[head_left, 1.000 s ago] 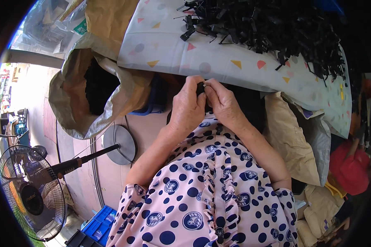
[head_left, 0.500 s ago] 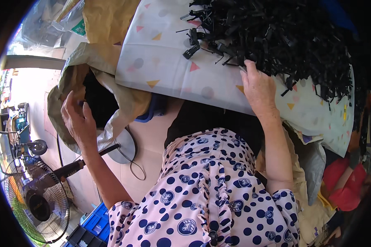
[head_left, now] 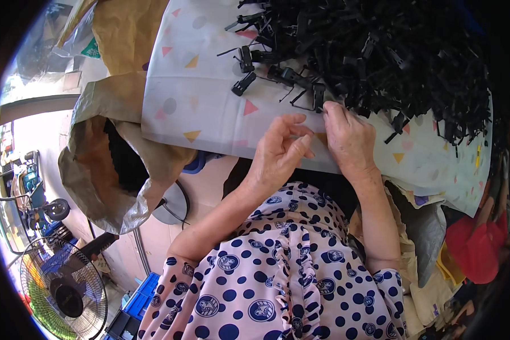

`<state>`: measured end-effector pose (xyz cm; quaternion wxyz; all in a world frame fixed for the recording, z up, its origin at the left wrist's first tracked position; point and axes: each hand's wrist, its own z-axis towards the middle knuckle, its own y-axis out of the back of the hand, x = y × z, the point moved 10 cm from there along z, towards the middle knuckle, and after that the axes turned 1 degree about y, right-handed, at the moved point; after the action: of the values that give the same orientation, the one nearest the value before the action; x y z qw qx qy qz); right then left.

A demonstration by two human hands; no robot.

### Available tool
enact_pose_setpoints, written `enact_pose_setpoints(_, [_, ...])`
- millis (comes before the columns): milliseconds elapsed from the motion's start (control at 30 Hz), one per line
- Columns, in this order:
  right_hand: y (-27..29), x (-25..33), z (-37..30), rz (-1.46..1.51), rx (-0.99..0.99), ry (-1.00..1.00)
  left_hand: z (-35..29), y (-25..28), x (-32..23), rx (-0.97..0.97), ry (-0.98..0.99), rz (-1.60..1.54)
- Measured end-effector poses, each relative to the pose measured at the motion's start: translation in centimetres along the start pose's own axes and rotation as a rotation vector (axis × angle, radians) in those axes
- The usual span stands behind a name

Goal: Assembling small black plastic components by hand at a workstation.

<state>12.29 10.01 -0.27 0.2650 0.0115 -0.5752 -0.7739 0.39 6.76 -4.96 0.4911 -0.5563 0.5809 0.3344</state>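
Observation:
A heap of small black plastic pieces [head_left: 379,56], many with thin stems, covers the far right of a table with a white patterned cloth [head_left: 209,122]. At the heap's near edge my right hand [head_left: 351,139] is closed, thumb and fingertips pinched against a small black plastic piece [head_left: 318,96]. Its fingers partly hide the grip. My left hand [head_left: 280,150] hovers just left of it over the table's near edge. The left fingers are bent but apart, and nothing shows between them. A few loose black pieces [head_left: 245,84] lie left of the heap.
An open woven sack [head_left: 105,164] with black contents stands left of the table. Below it are a fan [head_left: 68,289] and a blue crate [head_left: 144,297]. Brown paper [head_left: 124,34] sits at the far left. A grey sack [head_left: 425,238] and a red cloth [head_left: 476,249] are at the right.
My left hand has moved right, from the sack's mouth to beside my right hand. My right hand stays at the heap's edge, now pinching at a black piece. The view has shifted slightly.

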Motion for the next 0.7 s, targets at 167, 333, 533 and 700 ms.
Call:
enact_pose_setpoints(167, [2.0,-0.7,-0.8,0.393,-0.052,-0.132,0.4,-0.5,0.3,-0.003,0.1,-0.216])
enact_pose_setpoints(333, [1.3,0.4,-1.5,0.59,-0.06,-0.138,1.5,-1.3,0.8,0.053,0.13,-0.415])
enact_pose_setpoints(533, [0.8,0.9,-1.8,0.69,-0.032,-0.101,1.7,-1.6,1.6,0.057,0.232,-0.708])
enact_pose_setpoints(700, [0.4,0.6,-2.2,0.957,0.12,-0.318,2.0,-0.1,0.5,-0.011,0.156,-0.564])
